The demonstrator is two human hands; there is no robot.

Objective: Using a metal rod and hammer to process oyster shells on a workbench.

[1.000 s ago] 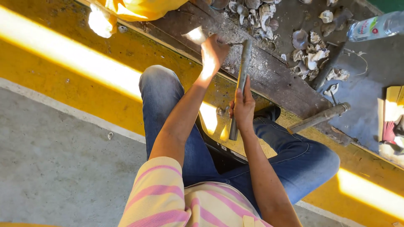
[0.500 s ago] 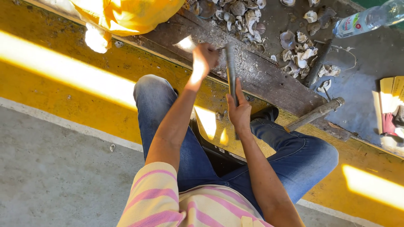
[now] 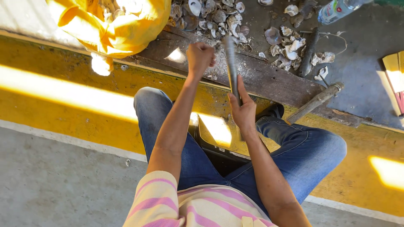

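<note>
Though both hands (image 3: 201,56) busy, one bar (image 3: 231,63)

Dull grey metal rod (image 3: 230,67), rough weathered wooden plank (image 3: 269,80), chalky matt shells (image 3: 219,17), glossy yellow plastic sack (image 3: 122,25)

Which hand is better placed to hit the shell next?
Probably the right hand: it grips the metal bar, whose tip is over the plank. The left hand is closed at the plank, apparently steadying something.
</note>
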